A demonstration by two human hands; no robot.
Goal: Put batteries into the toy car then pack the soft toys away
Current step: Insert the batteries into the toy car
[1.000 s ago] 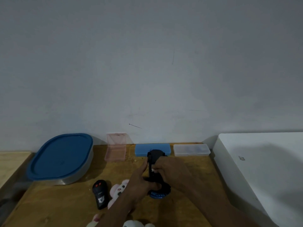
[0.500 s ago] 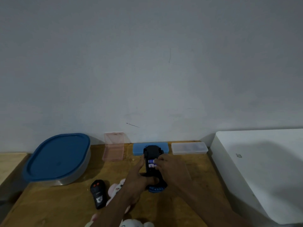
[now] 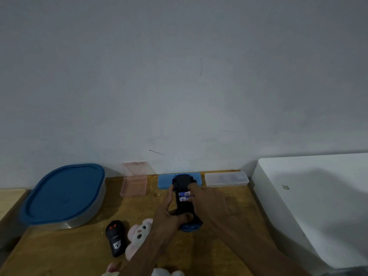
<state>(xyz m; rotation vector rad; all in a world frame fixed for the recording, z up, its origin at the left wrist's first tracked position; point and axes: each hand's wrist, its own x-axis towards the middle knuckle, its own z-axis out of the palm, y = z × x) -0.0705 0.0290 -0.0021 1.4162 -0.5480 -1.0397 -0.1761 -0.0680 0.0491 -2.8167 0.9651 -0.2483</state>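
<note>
The toy car [image 3: 182, 182] is black and blue and lies belly-up on the wooden table [image 3: 59, 250]. My left hand [image 3: 169, 214] grips its left side and rear. Two blue-and-white batteries [image 3: 183, 196] sit side by side in its open compartment. The fingertips of my right hand [image 3: 207, 202] press on the right ends of those batteries. A pink and white soft toy [image 3: 137, 236] lies just left of my left forearm. More soft toys, a white one [image 3: 167, 272] among them, show partly at the bottom edge.
A black remote control [image 3: 115, 238] lies left of the pink toy. A large container with a blue lid [image 3: 63, 194] stands at the left. By the wall are an open pink case [image 3: 133, 179], a blue case [image 3: 165, 181] and a clear case [image 3: 226, 178]. A white box [image 3: 318, 206] fills the right.
The right-hand fingers have shifted off the compartment, so the two batteries inside the car now show. The left hand keeps its grip on the car.
</note>
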